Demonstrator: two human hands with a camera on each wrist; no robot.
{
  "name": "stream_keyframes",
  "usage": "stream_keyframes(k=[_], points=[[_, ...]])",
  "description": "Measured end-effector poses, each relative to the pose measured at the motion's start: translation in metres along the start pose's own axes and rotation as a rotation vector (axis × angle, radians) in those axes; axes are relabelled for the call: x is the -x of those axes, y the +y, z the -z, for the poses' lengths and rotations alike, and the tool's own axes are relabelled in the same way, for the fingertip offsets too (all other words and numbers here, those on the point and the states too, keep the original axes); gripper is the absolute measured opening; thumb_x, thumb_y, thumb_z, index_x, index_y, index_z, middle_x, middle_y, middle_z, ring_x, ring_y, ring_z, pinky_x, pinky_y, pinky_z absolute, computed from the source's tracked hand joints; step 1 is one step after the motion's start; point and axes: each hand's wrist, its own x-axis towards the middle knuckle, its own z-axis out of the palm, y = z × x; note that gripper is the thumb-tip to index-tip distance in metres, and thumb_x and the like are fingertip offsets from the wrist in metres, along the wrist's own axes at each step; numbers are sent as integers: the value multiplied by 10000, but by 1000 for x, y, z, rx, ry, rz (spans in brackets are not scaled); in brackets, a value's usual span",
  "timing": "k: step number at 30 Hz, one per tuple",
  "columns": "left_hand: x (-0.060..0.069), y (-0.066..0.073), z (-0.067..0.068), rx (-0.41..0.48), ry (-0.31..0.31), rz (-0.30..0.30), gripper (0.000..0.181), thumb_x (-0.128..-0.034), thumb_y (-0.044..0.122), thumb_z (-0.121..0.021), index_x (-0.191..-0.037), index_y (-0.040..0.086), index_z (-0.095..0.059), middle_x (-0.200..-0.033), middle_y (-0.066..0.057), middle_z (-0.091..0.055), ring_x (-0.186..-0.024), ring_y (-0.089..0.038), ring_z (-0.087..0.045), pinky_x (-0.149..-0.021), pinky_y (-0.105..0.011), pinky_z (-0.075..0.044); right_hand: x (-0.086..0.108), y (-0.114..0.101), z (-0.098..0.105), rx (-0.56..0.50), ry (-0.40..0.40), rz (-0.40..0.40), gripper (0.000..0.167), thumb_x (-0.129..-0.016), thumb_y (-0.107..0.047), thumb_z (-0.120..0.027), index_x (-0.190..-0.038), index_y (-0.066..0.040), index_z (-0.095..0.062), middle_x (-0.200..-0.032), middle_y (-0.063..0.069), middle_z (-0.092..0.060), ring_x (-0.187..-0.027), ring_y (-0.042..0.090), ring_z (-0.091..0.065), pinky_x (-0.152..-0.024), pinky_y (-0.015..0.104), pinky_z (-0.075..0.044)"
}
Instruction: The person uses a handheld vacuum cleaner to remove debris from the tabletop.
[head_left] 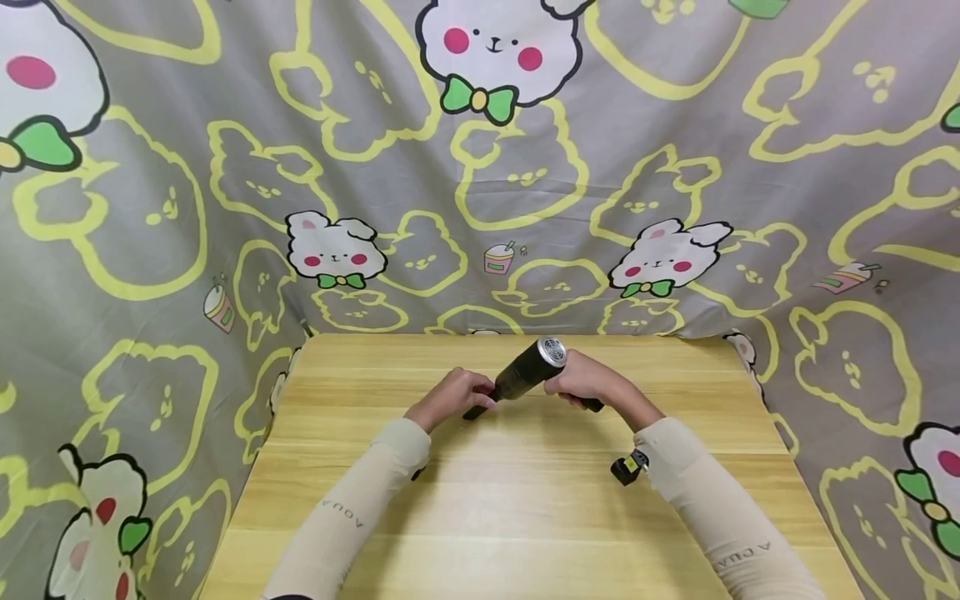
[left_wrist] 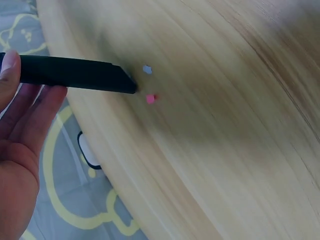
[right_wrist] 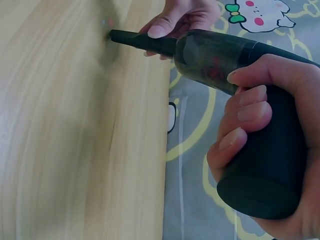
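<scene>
A black handheld vacuum cleaner [head_left: 522, 372] with a silver vented end is held over the table, slanting down to the left. My right hand [head_left: 588, 377] grips its thick handle, fingers wrapped round it in the right wrist view. With thumb on one side and fingers on the other, my left hand [head_left: 455, 395] holds the narrow nozzle [left_wrist: 80, 73]. Just beyond the nozzle's slanted tip lie a pink scrap [left_wrist: 151, 99] and a whitish scrap [left_wrist: 147, 69]. Reddish matter shows dimly through the vacuum's see-through chamber [right_wrist: 210, 60].
The wooden table [head_left: 525, 517] reaches back to a grey patterned curtain [head_left: 420, 192], which also hangs along both sides. A small black device [head_left: 628, 467] is strapped at my right wrist. The table's far edge lies close beyond both hands.
</scene>
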Motion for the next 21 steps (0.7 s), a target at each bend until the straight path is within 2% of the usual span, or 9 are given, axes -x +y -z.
stream_keyframes(k=[6,13,21], points=[[4,-5,4,-20,17,-16,138,-896,150,-807,-1020,88,-807,-987,-48,-814,-866,-139,-750,-788,-259,-608,-7,-1,-5,-17,-2,-15,217,-863,-162,-645,-667,-78,-601,-474,-18,-482,-380,143,-436,-418,275,-399],[8,-11,8,-16,-11,31,150,-918,146,-790,-1056,90,-809,-1025,-53,-814,-917,-163,-761,-829,-290,-619,-14,-3,-8,-46,-22,-12,224,-880,-138,-649,-672,-75,-598,-475,-10,-485,-380,136,-435,-413,277,-408],[11,-12,10,-9,-32,51,165,-921,155,-788,-1068,83,-807,-1018,-55,-813,-916,-156,-758,-824,-267,-613,-17,-4,-8,-92,-58,-50,109,-860,-159,-675,-792,-76,-654,-506,-8,-501,-406,135,-447,-410,267,-415]])
